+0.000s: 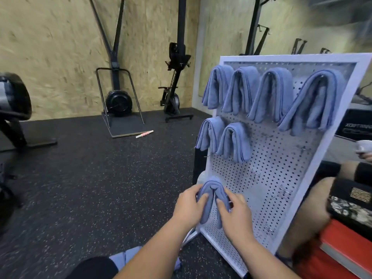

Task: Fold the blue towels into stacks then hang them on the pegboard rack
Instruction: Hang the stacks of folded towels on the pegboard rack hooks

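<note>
Both hands are on the board. The left hand and right hand meet low on the left side of the pegboard rack, and between them hangs the folded blue towel, draped over a peg so that its two halves drop like an upturned U. The left hand has the left half, fingers curled round the outer edge and thumb lying on the front. The right hand takes the right half the same way, thumb on the inner fold and fingers bent over the outside. The hands sit close together, almost touching, with the towel's crown showing just above the knuckles. Higher on the board, a top row of four towels hangs side by side, and a second row of two towels sits beneath it on the left, directly above the one in hand. The rack leans back, its foot on the speckled black floor. Down by the person's knee, at the bottom edge, lies more blue cloth. To the right of the rack, another person's bare leg shows beside it.
</note>
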Demonstrator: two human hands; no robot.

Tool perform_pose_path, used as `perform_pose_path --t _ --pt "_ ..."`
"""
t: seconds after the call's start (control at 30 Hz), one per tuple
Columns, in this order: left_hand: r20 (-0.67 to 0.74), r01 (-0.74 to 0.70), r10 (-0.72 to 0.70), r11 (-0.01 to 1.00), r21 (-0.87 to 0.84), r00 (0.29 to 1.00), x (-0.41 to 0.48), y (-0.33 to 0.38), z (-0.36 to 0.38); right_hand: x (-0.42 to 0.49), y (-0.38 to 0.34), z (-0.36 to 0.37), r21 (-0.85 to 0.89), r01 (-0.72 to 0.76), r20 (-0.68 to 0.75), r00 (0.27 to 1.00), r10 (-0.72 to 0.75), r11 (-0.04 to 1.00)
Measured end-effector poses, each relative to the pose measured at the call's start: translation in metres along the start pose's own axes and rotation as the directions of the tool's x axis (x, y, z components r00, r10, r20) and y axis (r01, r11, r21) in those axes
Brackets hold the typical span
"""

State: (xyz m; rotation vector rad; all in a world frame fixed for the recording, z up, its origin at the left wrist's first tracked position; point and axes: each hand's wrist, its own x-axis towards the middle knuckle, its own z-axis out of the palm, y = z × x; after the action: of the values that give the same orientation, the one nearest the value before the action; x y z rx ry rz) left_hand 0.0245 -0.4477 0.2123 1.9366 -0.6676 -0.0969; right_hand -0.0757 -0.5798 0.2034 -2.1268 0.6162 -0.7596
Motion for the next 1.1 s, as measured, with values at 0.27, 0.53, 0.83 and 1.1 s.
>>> perform_pose_path --t 0.27,0.53,0.83,1.1 --pt "-0.131 -0.309 0.300 0.950 -0.051 0.945 0.033 0.089 0.018 0.026 -0.041 -0.051 0.095 0.156 -0.360 0.926 -0.112 0.983" --pt "-0.166 -0.364 0.352 0.930 -0.051 0.921 0.079 0.132 0.019 0.068 -0.066 -0.064 0.144 0.228 -0.488 0.863 -0.131 0.963" --pt "-0.061 -0.283 0.279 0.956 -0.072 0.958 0.124 0.154 0.047 0.107 -0.050 -0.079 0.112 0.075 -0.531 0.847 -0.004 0.991" --pt "-0.033 -0.324 0.323 0.943 -0.070 0.946 0.116 0.136 0.070 0.124 -0.015 -0.092 -0.187 0.069 -0.485 0.861 -0.153 0.980"
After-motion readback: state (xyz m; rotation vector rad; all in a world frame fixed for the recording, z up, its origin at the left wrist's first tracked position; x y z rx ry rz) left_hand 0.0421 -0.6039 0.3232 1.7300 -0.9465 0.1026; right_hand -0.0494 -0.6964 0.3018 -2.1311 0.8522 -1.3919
